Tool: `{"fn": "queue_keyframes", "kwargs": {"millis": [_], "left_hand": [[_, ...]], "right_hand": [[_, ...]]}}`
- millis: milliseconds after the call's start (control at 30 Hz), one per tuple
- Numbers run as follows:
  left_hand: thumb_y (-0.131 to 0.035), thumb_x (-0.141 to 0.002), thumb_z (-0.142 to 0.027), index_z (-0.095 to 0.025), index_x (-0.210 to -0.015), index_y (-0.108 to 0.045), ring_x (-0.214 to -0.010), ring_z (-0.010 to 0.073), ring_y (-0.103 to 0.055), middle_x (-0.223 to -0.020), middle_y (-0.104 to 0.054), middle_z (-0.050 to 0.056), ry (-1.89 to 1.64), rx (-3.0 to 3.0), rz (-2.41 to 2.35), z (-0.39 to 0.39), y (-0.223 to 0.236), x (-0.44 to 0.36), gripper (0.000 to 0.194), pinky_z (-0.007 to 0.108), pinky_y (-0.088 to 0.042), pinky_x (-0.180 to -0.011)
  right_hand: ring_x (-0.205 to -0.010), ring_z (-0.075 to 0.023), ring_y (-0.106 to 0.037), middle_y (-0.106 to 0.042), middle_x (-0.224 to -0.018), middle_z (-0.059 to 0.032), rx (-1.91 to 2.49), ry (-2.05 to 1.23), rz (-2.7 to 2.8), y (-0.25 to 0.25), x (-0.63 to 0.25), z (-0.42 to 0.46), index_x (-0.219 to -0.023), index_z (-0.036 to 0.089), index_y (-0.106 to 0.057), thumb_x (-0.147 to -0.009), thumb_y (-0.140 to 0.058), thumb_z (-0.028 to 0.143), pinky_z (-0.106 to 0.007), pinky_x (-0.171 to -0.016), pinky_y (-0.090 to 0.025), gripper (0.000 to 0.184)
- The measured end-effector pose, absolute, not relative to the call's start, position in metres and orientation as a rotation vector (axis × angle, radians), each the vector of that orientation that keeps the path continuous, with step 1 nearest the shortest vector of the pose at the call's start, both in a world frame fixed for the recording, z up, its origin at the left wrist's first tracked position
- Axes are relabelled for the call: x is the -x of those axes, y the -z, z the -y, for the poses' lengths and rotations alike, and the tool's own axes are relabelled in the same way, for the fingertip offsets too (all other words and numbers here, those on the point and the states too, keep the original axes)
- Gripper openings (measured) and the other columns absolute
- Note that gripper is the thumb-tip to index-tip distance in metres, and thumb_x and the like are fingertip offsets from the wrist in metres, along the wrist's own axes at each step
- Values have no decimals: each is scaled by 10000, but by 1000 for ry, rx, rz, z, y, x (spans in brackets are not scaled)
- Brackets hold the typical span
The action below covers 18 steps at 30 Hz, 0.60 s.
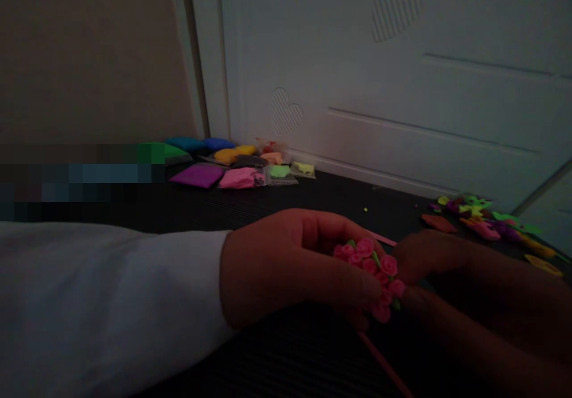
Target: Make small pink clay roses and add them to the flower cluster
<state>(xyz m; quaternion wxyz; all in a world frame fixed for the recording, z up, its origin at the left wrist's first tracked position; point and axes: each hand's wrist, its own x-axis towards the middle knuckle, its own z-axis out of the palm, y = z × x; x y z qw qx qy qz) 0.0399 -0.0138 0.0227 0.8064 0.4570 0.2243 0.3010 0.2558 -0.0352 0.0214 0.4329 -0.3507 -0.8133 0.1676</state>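
A cluster of small pink roses (367,266) with green leaves, seemingly modelled in clay, sits in my left hand (286,267), whose thumb and fingers are closed around it. From the right, my right hand (473,291) meets the cluster, with thumb and forefinger at its right edge around an outer rose. Whether a separate small piece is between those fingertips is too dark to tell. A thin pink strip (384,362) runs down toward the bottom edge below the roses. Behind my left fingers, another short pink strip (381,238) shows in part.
Several bags of coloured clay, among them a purple one (198,176) and a pink one (241,177), lie at the back left of the dark table (339,192). Colourful clay pieces (482,219) are heaped at the right. A white panel with hearts (357,88) stands behind.
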Motion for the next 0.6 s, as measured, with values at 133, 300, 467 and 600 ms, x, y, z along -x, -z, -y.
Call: {"fn": "queue_keyframes", "kwargs": {"millis": [133, 300, 467, 600], "left_hand": [[-881, -778, -93, -172, -857, -803, -689, 65, -710, -769, -775, -28, -667, -964, -465, 16, -22, -39, 135, 143, -575, -671], [-962, -689, -145, -139, -837, -805, -653, 89, -715, -750, -788, 7, -675, -938, -445, 14, -23, -41, 216, 161, -605, -637], [-905, -709, -87, -135, -786, -780, -614, 100, -714, -708, -781, 19, -742, -965, -476, 10, -22, -42, 155, 162, -605, -597], [-843, -750, -81, -118, -795, -774, -621, 112, -713, -713, -780, 37, -826, -1010, -500, 5, -21, -39, 90, 177, -614, -596]], "right_hand": [[-596, -82, -714, -765, -738, 113, 916, -358, 2037, -21, -259, 36, -843, 388, -747, -907, -764, 407, -88, -563, -558, 69], [-752, -147, -744, -770, -861, 87, 921, -158, 2057, -19, -266, 38, -966, 421, -688, -955, -713, 427, -164, -585, -594, 28], [-680, -151, -704, -733, -795, 45, 684, -169, 2292, -16, -268, 39, -970, 366, -699, -1002, -626, 288, -255, -609, -577, 112], [-677, -164, -680, -749, -785, 0, 466, -50, 2642, -17, -268, 34, -943, 291, -796, -1044, -578, 271, -291, -578, -507, 241]]}}
